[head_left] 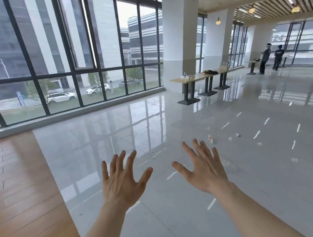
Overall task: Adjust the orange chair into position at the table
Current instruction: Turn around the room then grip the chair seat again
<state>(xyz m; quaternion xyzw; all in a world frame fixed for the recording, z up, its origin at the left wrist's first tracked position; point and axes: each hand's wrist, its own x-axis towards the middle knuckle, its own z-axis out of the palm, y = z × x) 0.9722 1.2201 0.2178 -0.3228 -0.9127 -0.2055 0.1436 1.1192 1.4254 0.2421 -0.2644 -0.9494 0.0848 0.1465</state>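
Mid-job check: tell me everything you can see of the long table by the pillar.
The long table stands on the glossy grey tiled floor beside the white pillar, running away from the camera. Its top looks like pale wood, on dark paired legs with flat black base plates. Small items, including what looks like a bottle and something dark, lie on it. No chair is visible at it.

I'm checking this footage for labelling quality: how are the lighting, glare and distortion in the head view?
Head view: bright daylight from the windows; the glossy tile floor mirrors the frames and ceiling lights as glare; wide-angle bending curves the mullions; left hand and right hand look sharp, spread open; distant tables softer.
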